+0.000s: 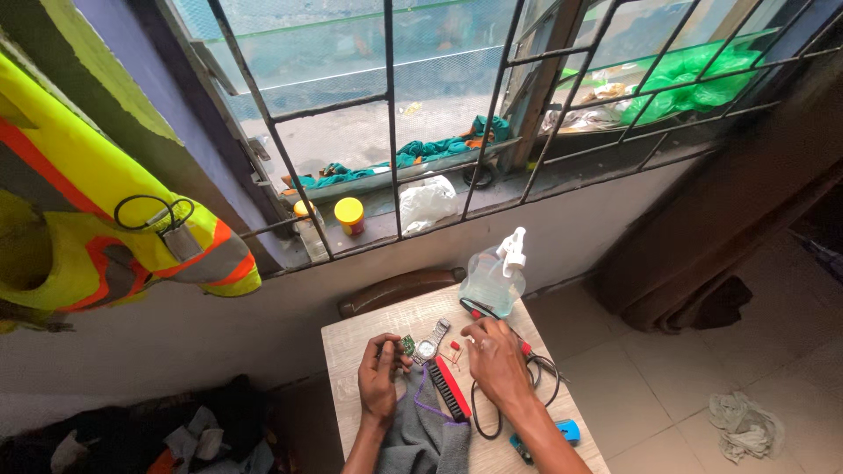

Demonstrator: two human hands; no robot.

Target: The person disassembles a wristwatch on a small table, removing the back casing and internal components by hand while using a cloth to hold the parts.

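Head view looks down on a small wooden table [347, 347] under a barred window [391, 114]; a grey cloth [421, 434] lies on its near edge, a clear spray bottle [493, 279] stands at the far edge; a wristwatch [429, 344] lies between the hands; the left hand [379, 376] pinches a small green circuit board [407, 345] in its fingertips; the right hand [493, 355] rests curled, fingers down on the tabletop, and its grip cannot be told.

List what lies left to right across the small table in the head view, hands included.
Left hand holding small green circuit board → silver wristwatch → red-and-black brush → right hand → black cable loop
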